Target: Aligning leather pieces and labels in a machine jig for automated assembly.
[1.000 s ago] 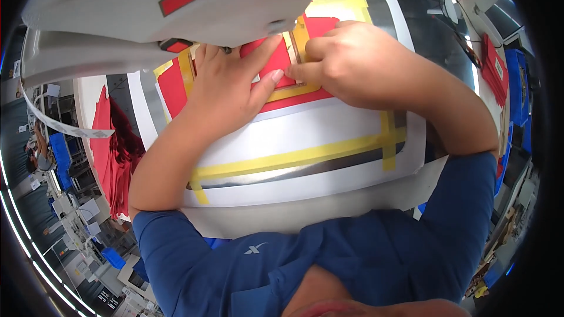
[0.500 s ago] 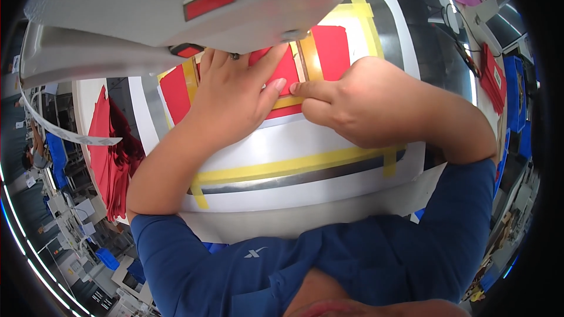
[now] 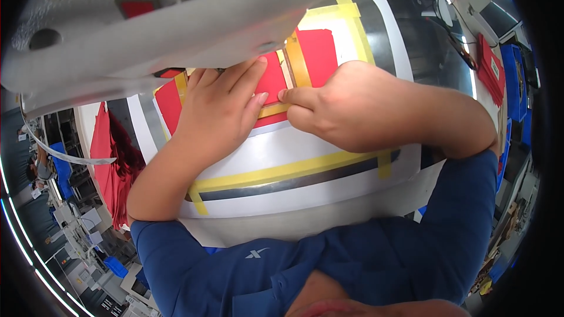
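Note:
A flat red piece, fabric-like (image 3: 272, 79), lies inside a yellowish frame (image 3: 297, 66) on the work surface. My left hand (image 3: 214, 108) rests on it with fingers stretched out and spread, the farther fingertips close under the machine's edge. Curled except for the forefinger, my right hand (image 3: 341, 105) touches the near right corner of the red piece with that fingertip, beside the frame's inner edge. Whether anything sits in its curled fingers is hidden. More red material (image 3: 320, 53) shows outside the frame on both sides.
A large grey machine arm (image 3: 176, 32) overhangs the work and hides its far part. Yellow tape (image 3: 294, 173) edges the white sheet (image 3: 264, 155). Red pieces hang at the left (image 3: 104, 152); a red stack (image 3: 489, 73) lies at the right, near blue bins (image 3: 515, 76).
The whole view has shifted a little, with the machine arm looming larger at upper left. Both hands keep nearly the same places on the red piece.

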Demonstrator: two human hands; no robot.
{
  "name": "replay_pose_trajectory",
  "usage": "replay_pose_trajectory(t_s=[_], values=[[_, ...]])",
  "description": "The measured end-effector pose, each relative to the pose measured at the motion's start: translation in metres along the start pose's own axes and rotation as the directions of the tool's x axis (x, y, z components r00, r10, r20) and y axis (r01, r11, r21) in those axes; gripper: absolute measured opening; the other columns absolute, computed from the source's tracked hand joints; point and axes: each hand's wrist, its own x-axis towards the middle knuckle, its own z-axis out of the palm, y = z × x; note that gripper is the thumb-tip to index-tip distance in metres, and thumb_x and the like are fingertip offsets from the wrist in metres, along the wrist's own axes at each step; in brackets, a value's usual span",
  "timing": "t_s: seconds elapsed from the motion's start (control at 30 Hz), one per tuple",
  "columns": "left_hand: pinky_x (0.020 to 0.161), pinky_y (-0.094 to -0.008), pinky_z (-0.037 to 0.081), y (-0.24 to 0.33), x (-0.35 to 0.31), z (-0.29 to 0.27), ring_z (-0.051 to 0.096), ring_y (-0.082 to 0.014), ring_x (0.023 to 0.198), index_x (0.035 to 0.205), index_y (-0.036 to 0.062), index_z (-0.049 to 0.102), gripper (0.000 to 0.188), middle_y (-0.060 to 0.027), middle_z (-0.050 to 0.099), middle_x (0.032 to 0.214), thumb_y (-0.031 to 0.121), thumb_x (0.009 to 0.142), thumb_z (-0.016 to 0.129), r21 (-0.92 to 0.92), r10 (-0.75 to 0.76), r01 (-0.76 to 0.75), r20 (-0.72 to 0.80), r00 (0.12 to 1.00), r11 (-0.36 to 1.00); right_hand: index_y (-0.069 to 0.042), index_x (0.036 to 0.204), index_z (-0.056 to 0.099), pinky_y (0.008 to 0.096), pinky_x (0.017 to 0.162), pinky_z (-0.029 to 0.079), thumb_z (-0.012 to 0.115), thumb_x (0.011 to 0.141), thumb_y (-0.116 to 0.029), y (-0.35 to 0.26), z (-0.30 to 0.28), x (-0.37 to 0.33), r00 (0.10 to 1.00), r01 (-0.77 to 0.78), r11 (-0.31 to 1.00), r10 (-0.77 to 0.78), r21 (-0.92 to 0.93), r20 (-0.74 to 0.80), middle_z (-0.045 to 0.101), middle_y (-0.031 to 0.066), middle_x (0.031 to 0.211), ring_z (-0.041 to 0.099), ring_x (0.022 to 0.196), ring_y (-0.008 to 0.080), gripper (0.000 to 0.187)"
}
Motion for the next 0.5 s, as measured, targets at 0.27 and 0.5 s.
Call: replay_pose_trajectory(t_s=[0.27, 0.5], values=[[0.116, -0.0494, 0.042, -0.0034, -0.0021, -0.0036, 0.059, -0.0354, 0.134, 0.139, 0.0048, 0.07, 0.048, -0.0115, 0.068, 0.145, 0.014, 0.093, 0.078, 0.024, 0.017, -0.017, -0.003, 1.0, 1.0, 0.001, 0.096, 0.067, 0.041, 0.055, 0.056, 0.067, 0.09, -0.01, -0.0021, 0.0009, 0.0058, 1.0, 0.003, 1.0, -0.003, 0.0, -0.03, 0.071, 0.0126, 0.089, 0.073, 0.066, 0.0274, 0.012], [0.116, -0.05, 0.041, -0.001, -0.002, -0.004, 0.06, -0.0355, 0.133, 0.139, 0.0049, 0.07, 0.049, -0.0117, 0.068, 0.145, 0.015, 0.092, 0.078, 0.046, -0.002, 0.0, 0.025, 1.0, 0.999, 0.002, 0.096, 0.067, 0.041, 0.055, 0.056, 0.067, 0.089, -0.01, -0.0025, -0.0006, 0.0042, 1.0, 0.004, 1.0, -0.004, -0.013, -0.009, 0.071, 0.0133, 0.089, 0.073, 0.066, 0.0275, 0.013]])
